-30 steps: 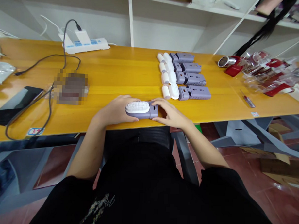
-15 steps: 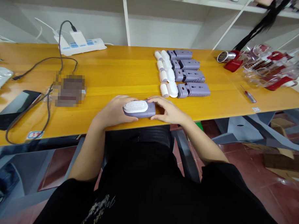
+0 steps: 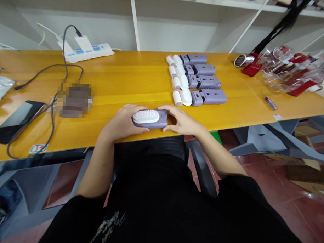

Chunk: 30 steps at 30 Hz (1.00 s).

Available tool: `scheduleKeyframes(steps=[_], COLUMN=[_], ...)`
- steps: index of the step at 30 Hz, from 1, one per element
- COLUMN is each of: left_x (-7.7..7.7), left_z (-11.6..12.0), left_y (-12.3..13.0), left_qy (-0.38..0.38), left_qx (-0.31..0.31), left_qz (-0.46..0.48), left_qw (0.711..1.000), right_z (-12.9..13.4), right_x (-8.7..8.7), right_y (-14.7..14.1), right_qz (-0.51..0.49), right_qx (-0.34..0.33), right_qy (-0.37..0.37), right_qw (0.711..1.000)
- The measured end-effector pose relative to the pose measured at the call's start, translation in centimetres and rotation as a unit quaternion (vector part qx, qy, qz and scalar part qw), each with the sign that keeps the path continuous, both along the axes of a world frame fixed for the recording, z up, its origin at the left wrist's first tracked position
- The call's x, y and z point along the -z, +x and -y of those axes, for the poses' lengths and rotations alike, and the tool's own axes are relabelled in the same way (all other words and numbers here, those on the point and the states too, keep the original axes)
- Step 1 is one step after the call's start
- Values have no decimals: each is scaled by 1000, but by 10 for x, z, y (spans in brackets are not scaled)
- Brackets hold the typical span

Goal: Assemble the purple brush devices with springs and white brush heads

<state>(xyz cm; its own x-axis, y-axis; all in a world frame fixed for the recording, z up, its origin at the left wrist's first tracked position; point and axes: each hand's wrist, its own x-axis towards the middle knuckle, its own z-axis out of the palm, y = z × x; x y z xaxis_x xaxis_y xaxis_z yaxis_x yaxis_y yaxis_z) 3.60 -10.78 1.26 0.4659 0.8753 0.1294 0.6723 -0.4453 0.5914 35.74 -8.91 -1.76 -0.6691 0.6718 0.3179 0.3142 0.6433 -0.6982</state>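
So, the brush is gripped between left hand and right hand fingers; probably being fitted, even pressure needed next.

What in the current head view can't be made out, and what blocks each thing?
All in the head view:
- Underside of the purple case: hidden by the case itself.
- Left hand: its palm is hidden by the back of the hand.
- Pixelated item: masked by blocks.
- Clear bag: cut off by the left edge.
- Label near the screwdriver: too small to read.
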Motion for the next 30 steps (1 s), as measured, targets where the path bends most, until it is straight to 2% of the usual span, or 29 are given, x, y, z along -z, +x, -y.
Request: scheduleKeyframes(steps=[8,15,19,25,30], left_x=[0,-4,-8,-1,-3], left_z=[3,1,4,6,-21], left_y=[-4,-9,-24,-58,-71], left_qy=[-2,-15,-31,-12,13], left_qx=[-19,4,15,-62,-102], left_qz=[20,26,28,49,6], left_qw=[1000,1000,999,997,995], right_z=[5,13,17,4,-21], right_x=[4,-3,-9,-17,-33], right_y=[-8,-11,-14,-30,-60], right_qz=[-59,9,38,108,191], right_qx=[6,39,44,58,109], right_qy=[-45,-8,18,52,68], right_qw=[997,999,998,991,973])
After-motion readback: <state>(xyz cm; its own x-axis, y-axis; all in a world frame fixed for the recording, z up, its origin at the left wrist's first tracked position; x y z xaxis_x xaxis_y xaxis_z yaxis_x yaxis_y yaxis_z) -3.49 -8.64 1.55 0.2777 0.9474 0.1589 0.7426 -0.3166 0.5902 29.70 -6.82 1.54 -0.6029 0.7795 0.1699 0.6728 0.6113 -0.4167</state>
